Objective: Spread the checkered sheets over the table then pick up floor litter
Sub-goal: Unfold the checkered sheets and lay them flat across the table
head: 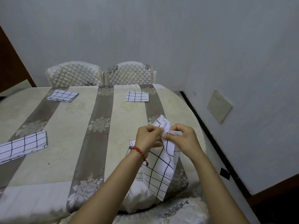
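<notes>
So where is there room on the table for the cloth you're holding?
The bare middle, between the far-left folded checkered cloth, the far-right one and the near-left one. It is crowded near the right edge, where both hands pinch the checkered cloth.

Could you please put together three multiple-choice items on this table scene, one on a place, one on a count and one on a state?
1. Where does the nearest folded checkered sheet lie?
A. at the table's near left edge
B. on a chair
C. on the floor

2. How many checkered sheets lie on the table untouched?
A. one
B. three
C. five

3. What is happening with the sheet near the person?
A. it lies flat and spread
B. both hands hold it up at its top
C. it hangs over a chair back

Answers:
1. A, the folded sheet rests on the table at the near left.
2. B, that one plus one at the far left and one at the far right.
3. B, the left hand and right hand pinch the held sheet at its bunched top, so it hangs above the table.
</notes>
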### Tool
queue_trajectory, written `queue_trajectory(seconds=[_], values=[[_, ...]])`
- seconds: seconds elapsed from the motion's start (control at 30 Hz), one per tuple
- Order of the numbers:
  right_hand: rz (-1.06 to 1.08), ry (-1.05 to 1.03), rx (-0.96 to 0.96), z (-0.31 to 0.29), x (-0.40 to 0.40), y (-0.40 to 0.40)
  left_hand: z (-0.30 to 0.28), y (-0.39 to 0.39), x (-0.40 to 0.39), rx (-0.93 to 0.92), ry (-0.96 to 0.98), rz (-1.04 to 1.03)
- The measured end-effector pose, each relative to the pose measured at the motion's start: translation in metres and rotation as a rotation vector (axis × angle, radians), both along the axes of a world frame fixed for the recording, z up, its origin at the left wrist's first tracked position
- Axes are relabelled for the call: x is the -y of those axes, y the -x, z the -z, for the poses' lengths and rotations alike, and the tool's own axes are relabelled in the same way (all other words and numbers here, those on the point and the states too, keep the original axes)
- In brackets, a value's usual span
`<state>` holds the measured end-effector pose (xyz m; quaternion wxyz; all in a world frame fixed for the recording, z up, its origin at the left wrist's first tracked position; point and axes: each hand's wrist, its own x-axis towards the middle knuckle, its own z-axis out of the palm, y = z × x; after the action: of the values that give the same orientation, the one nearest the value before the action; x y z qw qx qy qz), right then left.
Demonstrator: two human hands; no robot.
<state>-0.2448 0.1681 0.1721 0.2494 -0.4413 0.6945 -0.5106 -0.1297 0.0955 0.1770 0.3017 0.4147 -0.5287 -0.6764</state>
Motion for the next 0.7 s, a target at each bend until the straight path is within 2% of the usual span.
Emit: queue_trajectory(seconds=[0.23, 0.47, 0.57, 0.7], values=[[0.017, -0.020, 0.025, 0.001, 0.011, 0.007, 0.012, -0.016, 0.026, -0.008, 0.084, -0.084], [0.248, -0.090, -0.076, 0.001, 0.054, 0.051, 0.020, -0.054, 0.104, 0.060, 0.063, -0.234], [0.321, -0.097, -0.124, -0.012, 0.082, 0.069, 0.013, -0.066, 0.143, 0.131, 0.120, -0.283], [0.380, 0.012, -0.201, -0.038, 0.109, 0.084, -0.010, -0.081, 0.189, 0.211, 0.257, -0.376]])
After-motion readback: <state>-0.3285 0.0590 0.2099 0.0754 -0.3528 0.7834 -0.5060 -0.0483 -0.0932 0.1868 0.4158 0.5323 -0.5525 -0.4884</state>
